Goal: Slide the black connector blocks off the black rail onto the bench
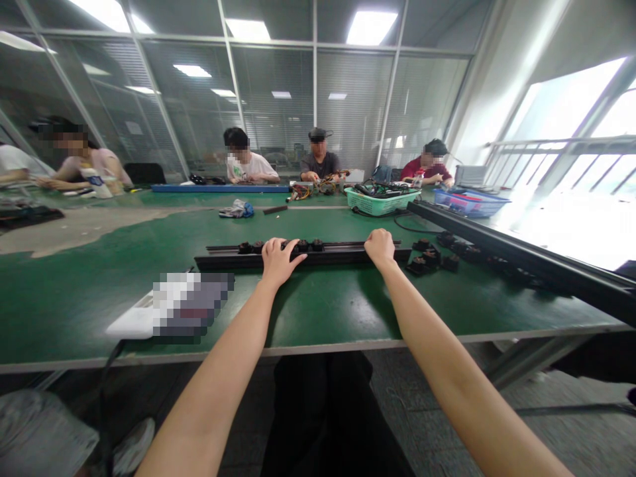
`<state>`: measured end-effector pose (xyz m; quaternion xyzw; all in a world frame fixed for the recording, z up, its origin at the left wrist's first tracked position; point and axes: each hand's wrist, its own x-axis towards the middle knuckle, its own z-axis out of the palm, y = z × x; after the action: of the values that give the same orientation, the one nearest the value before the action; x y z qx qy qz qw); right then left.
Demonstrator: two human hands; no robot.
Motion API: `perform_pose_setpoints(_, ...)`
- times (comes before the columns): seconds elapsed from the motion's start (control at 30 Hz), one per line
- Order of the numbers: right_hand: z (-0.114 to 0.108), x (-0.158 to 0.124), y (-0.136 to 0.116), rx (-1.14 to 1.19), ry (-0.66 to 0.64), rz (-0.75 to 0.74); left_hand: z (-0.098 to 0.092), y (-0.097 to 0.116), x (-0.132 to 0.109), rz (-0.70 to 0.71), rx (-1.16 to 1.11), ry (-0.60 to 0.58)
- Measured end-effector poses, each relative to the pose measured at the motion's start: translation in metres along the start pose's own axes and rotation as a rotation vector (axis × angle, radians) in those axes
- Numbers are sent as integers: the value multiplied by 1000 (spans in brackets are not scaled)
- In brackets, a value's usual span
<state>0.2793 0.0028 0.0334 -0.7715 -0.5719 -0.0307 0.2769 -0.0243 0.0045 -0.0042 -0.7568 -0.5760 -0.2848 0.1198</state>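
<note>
A long black rail [342, 257] lies crosswise on the green table, with several small black parts [317, 245] in a row along its top. My left hand [279, 260] grips the left-middle of this rail, fingers over the far side and thumb spread toward the right. Near the rail's right end, my right hand [380, 248] is closed in a fist against the top edge. Whatever its fingers hold is hidden from this side. Just right of the rail sit several loose black parts [430, 255].
A long black beam [527, 245] runs along the table's [328, 324] right side. Farther back are a green basket [380, 204] of cables and a blue basket [470, 203]. A white object [134, 321], partly blurred out, lies front left. Several people sit across the table.
</note>
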Motion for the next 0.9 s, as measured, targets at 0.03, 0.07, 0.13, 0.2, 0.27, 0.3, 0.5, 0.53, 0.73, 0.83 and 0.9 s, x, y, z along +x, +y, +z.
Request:
perform_pose_setpoints(0.03,0,0,0,-1,0,-2,-1,1,0,-2,0,-5)
perform_pose_setpoints(0.07,0,0,-1,-2,-1,-3,-2,1,0,-5,0,-11)
perform_pose_setpoints(0.13,0,-1,-1,-7,-3,-3,-3,2,0,-11,-1,-21)
perform_pose_setpoints(0.2,0,-1,-1,-13,-5,-3,-4,3,0,-14,-3,-24)
perform_pose_setpoints(0.27,0,-2,-1,-20,-8,-6,-4,3,0,-16,-5,-22)
perform_pose_setpoints(0.3,-1,-2,-2,-23,-8,-8,-3,3,0,-16,-7,-20)
perform_pose_setpoints(0.5,-2,-4,-3,-25,-7,-7,1,0,0,-4,-4,0)
perform_pose_setpoints(0.53,-3,-5,-3,-25,-9,-5,1,0,0,-3,-3,1)
perform_pose_setpoints(0.73,-5,-7,-5,-14,-18,3,0,0,1,-6,6,-10)
perform_pose_setpoints(0.83,-6,-8,-6,-17,-21,3,-1,1,0,-7,7,-8)
perform_pose_setpoints(0.9,-6,-8,-6,-17,-21,2,-1,1,0,-3,7,-9)
